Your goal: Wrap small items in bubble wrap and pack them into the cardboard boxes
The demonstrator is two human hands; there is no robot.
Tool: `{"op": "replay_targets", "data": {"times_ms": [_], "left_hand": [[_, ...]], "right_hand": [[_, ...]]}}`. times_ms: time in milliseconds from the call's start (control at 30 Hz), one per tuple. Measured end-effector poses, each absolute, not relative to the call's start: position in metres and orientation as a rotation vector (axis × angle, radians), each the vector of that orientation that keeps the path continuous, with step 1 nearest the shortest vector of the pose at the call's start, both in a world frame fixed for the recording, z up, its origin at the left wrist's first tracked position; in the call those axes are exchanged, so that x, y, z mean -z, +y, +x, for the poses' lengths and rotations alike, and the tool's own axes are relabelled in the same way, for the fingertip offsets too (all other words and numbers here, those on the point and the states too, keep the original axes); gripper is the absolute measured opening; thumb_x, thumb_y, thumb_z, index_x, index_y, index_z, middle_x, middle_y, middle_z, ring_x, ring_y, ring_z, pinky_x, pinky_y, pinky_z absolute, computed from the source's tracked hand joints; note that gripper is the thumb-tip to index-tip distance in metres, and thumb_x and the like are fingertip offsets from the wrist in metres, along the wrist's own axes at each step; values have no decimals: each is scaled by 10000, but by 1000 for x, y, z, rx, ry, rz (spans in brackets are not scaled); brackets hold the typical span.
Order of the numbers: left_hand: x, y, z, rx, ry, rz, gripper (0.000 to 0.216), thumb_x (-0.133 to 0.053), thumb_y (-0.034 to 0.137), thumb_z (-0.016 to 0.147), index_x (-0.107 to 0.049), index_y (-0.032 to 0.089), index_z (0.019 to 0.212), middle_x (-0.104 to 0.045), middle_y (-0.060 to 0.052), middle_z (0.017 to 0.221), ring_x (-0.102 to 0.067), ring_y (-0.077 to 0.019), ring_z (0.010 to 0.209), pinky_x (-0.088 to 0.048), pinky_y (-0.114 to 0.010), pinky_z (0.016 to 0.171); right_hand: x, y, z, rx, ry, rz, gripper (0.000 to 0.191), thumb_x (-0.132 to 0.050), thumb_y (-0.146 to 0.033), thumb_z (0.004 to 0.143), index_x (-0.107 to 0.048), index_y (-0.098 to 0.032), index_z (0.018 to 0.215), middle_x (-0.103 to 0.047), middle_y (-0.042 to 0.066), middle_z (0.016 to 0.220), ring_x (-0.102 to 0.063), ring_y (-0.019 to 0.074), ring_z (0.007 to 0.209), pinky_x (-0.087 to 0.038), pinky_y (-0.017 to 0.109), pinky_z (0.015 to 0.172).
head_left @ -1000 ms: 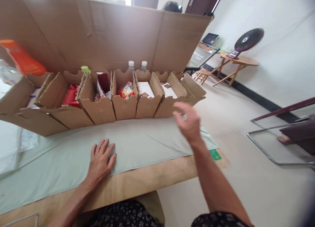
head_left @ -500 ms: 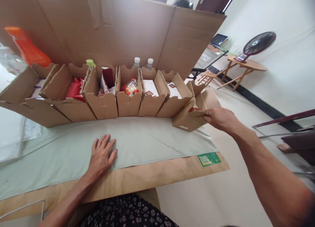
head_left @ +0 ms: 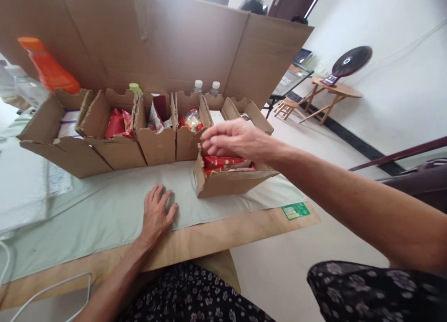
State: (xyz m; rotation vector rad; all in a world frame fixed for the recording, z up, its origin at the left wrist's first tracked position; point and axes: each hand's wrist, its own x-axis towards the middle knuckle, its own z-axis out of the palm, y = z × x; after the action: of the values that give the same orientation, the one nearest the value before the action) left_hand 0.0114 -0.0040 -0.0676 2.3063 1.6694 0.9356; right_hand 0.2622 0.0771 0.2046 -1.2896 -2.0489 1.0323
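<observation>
My left hand [head_left: 158,215] lies flat on the pale green cloth [head_left: 115,210], fingers spread and holding nothing. My right hand [head_left: 232,138] hovers over the near cardboard bin [head_left: 226,187], close to its left end. Its fingers are loosely curled with nothing visible in them; whether the fingertips touch the bin's edge I cannot tell. This bin stands crosswise in front of the row and holds red packets [head_left: 223,163]. Behind it, a curved row of open cardboard bins [head_left: 157,147] holds a red bag [head_left: 117,124], a clear and red snack packet [head_left: 192,121] and white packages [head_left: 70,122].
A tall cardboard panel [head_left: 188,43] stands behind the bins. In front of it are an orange bottle [head_left: 52,70] and two white-capped bottles [head_left: 198,86]. Clear plastic wrap [head_left: 28,182] lies left. A green card [head_left: 296,211] sits on the wooden table edge [head_left: 244,233]. A fan [head_left: 349,63] stands beyond.
The end bin has moved left and turned crosswise in front of the row, its red packets now showing. My right hand has come from its right edge to above its left end.
</observation>
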Motion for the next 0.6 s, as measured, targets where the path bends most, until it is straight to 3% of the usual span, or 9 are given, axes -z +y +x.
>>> {"op": "replay_targets", "data": {"times_ms": [133, 233, 300, 400, 500, 600], "left_hand": [[57, -14, 13, -1047, 1556, 2170, 450, -560, 384, 947, -631, 160, 1330, -578, -203, 1472, -476, -402, 1441, -412, -624, 1169], [41, -17, 23, -1026, 1430, 2009, 539, -573, 435, 960, -534, 216, 1451, -512, -172, 1557, -466, -371, 1463, -423, -606, 1170], [31, -11, 36, -991, 1331, 1881, 648, -594, 468, 953, -428, 247, 1539, -454, -161, 1610, -469, -360, 1466, -440, -589, 1161], [24, 2, 63, -956, 1177, 1746, 820, -643, 484, 912, -290, 246, 1613, -415, -181, 1632, -499, -373, 1439, -465, -589, 1133], [22, 7, 93, -968, 1080, 1703, 887, -667, 450, 886, -239, 235, 1633, -416, -188, 1630, -476, -387, 1451, -449, -607, 1139], [21, 1, 125, -958, 1040, 1676, 929, -680, 412, 864, -211, 218, 1642, -377, -188, 1659, -406, -392, 1504, -393, -617, 1186]], "right_hand": [[-241, 45, 287, -494, -1889, -1220, 145, -676, -234, 918, -783, -199, 1008, -787, 18, 999, -721, 138, 941, -567, 322, 914], [-207, 16, 347, -160, -1502, -1313, 136, -728, -269, 881, -798, -257, 997, -783, 37, 1065, -708, 183, 1031, -528, 380, 1005], [-156, -2, 380, -237, -1147, -1381, 149, -752, -357, 839, -789, -279, 960, -779, 48, 1039, -713, 210, 984, -545, 391, 917], [-70, -22, 394, -497, -904, -1427, 457, -684, -649, 803, -761, -238, 985, -772, 86, 1102, -709, 248, 988, -551, 396, 788], [-15, -29, 382, -660, -917, -1341, 573, -583, -738, 855, -721, -256, 1132, -747, 80, 1217, -687, 250, 1094, -547, 411, 863], [-1, -23, 387, -579, -859, -1286, 539, -519, -721, 910, -710, -262, 1121, -745, 63, 1213, -670, 239, 1124, -518, 407, 915]]}}
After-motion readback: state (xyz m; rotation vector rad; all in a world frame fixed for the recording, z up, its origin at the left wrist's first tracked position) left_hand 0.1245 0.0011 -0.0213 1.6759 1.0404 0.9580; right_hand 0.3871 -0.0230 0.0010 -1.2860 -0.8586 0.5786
